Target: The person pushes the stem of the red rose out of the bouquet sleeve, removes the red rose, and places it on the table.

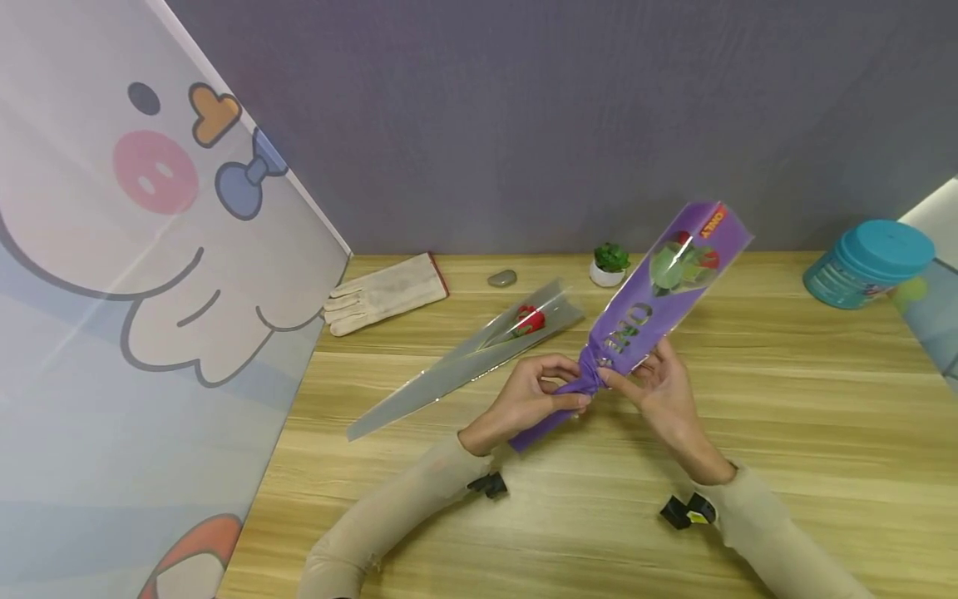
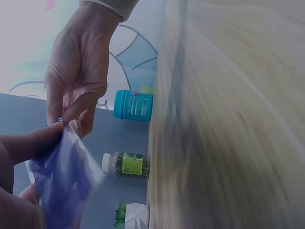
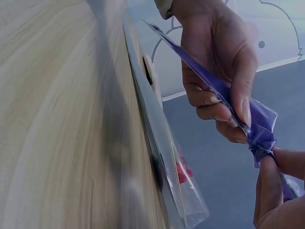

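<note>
Both hands hold a purple flower wrapping sleeve with a clear window and lettering that shows "ONLY" at its wide end. Red and green patches show at its upper part. My left hand pinches the gathered, twisted narrow part between thumb and fingers. Just above it, my right hand pinches the same gather, thumb on the near side. In the right wrist view, the purple tail runs out past the left fingers. Left of the hands lies a clear sleeve with a red rose inside.
At the back lie a work glove and a grey stone, with a small potted plant beside the sleeve. A teal tub stands at right. The left wrist view shows a white-capped bottle between plant and tub. Walls border the table.
</note>
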`<state>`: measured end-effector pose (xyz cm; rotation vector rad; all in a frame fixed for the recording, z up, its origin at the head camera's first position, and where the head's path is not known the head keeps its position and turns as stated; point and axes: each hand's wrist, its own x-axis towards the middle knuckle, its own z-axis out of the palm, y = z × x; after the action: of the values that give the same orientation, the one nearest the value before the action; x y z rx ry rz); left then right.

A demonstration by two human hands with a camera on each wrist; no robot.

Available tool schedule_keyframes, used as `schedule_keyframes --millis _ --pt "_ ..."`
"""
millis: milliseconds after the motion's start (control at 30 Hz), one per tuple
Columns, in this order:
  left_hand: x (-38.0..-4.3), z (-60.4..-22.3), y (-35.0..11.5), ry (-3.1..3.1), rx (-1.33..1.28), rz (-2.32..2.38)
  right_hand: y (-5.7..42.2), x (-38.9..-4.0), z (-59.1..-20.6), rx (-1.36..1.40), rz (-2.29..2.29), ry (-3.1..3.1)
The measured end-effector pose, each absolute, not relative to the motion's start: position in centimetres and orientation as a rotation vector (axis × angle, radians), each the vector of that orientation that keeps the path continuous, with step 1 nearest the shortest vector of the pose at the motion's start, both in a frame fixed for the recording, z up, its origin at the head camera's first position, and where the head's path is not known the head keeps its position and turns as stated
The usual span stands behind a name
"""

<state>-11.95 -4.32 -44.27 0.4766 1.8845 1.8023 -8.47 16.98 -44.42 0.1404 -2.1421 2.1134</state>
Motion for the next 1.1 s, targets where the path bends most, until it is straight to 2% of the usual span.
schedule_keyframes --millis 500,1100 --pt "-11.6 -43.8 -4.5 1.88 0.496 1.751 17.4 -8.8 -43.5 -0.038 2.255 -2.034" --pt "-11.4 -44.0 -4.9 1.871 0.554 1.708 17.9 -9.3 -43.1 0.0 2.311 -1.911"
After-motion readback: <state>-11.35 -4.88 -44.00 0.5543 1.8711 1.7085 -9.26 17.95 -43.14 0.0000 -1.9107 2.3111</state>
